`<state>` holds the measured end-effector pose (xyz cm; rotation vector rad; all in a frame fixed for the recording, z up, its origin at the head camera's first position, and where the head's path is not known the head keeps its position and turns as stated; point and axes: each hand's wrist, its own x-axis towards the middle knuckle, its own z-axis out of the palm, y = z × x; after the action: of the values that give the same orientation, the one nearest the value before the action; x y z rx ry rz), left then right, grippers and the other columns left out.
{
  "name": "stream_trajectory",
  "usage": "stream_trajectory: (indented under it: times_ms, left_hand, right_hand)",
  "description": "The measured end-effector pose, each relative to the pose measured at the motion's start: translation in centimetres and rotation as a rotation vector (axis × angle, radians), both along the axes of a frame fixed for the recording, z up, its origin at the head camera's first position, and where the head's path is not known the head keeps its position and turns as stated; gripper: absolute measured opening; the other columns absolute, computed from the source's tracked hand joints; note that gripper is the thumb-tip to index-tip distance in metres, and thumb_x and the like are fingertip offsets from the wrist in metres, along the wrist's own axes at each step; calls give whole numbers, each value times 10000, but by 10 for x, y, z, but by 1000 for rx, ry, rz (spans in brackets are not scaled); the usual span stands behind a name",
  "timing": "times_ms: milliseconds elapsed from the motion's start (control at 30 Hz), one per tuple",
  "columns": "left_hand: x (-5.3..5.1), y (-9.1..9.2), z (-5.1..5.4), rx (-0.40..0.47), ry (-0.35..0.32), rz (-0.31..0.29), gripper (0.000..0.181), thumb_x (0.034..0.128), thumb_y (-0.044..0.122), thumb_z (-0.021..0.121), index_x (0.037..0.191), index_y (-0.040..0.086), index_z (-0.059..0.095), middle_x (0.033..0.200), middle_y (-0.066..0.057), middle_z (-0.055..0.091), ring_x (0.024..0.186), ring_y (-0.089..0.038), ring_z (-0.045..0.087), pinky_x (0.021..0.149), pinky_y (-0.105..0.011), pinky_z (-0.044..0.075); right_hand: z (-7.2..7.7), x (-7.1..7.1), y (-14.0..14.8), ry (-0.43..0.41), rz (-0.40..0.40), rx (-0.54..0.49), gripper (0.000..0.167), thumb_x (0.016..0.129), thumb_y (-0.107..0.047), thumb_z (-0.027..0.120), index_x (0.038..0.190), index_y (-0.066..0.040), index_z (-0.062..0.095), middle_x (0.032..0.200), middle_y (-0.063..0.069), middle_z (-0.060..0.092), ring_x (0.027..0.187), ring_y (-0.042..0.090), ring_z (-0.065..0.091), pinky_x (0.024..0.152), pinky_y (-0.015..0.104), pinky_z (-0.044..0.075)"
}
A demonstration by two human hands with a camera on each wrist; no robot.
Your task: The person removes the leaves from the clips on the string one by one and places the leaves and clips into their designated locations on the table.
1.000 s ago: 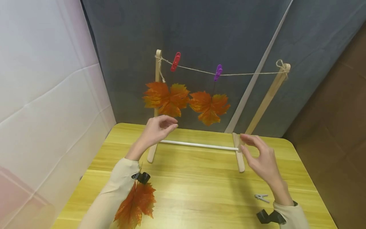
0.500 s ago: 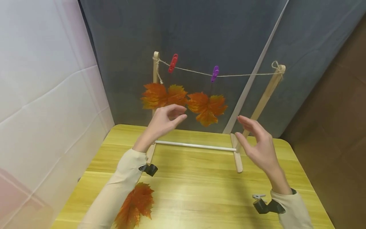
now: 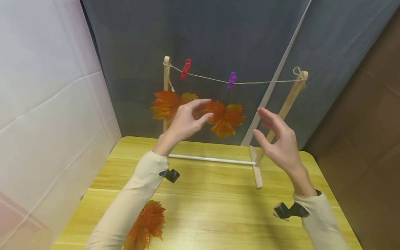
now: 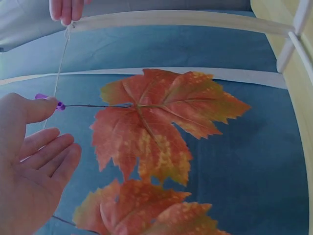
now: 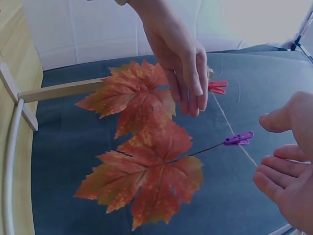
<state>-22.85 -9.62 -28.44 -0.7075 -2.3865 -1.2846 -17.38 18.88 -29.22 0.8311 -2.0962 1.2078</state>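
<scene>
While my two hands are raised in front of a string, fingers loosely bent and gripping nothing, I count three orange maple leaves. My left hand (image 3: 187, 119), near the centre of the frame, partly covers the left hanging leaf (image 3: 165, 104); the right hanging leaf (image 3: 225, 118) shows just beyond those fingertips. The third leaf (image 3: 149, 222) lies on the wood-grain table (image 3: 218, 211) at lower left, partly behind my left sleeve (image 3: 125, 205). My right hand (image 3: 281, 146), right of centre, is in front of the right post (image 3: 292, 99).

Two clothespins sit on the one string (image 3: 265, 82) in the upper middle: a red clothespin (image 3: 185, 69) and, right of it, a purple clothespin (image 3: 232, 81), which clips the right hanging leaf's stem. The string joins two wooden posts, the left post (image 3: 166, 74) being half hidden by leaf and hand. One white rod (image 3: 212, 159) runs low between them, its left end behind my forearm. At lower right, my wrist camera (image 3: 290, 210) blocks most of a small pale object. A dark grey cloth (image 3: 218, 38) fills the back.
</scene>
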Motion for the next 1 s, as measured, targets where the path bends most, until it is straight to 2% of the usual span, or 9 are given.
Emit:
stream_trajectory:
  times_ms: [133,300,467,667,800,1000]
  left_hand:
    - [-5,6,7,0,2,12,467,947,186,733,1386,80,613,1391,-109,640,1165,-306,680,992,-431,547]
    - [-14,10,8,-29,-25,34,506,956,205,721,1421,68,575,1433,-116,608,1257,-295,628,1037,-438,521]
    - [-25,15,11,-83,-29,72,533,958,230,715,1443,77,554,1459,-98,589,1304,-280,585,1078,-420,481]
    - [-34,25,15,-93,-33,66,541,958,246,717,1444,77,550,1467,-93,583,1398,-259,507,1158,-401,408]
    - [-39,32,15,-86,-42,54,539,961,249,713,1443,74,548,1468,-97,581,1397,-264,507,1157,-406,409]
    - [-46,40,14,-69,-54,42,518,951,234,726,1416,68,570,1438,-98,607,1355,-269,548,1122,-403,446]
  right_hand:
    - [8,-4,-4,-6,-19,18,622,881,54,724,1462,-27,516,1458,106,579,1323,106,563,1055,185,467]
    - [17,-10,-11,-7,-32,42,660,887,-4,747,1491,-43,484,1504,80,532,1369,222,526,1071,199,457]
    - [26,-16,-15,17,-66,64,731,876,-68,776,1523,-44,435,1546,58,486,1419,214,471,1104,301,453]
    - [37,-24,-17,24,-78,92,768,869,-108,791,1538,-67,416,1560,49,471,1435,216,448,1113,439,443]
    - [45,-30,-20,9,-70,112,757,883,-143,778,1544,-97,412,1571,43,457,1443,207,431,1124,458,431]
    - [57,-42,-27,11,-72,151,754,895,-178,768,1542,-59,399,1563,79,466,1437,230,445,1118,451,438]
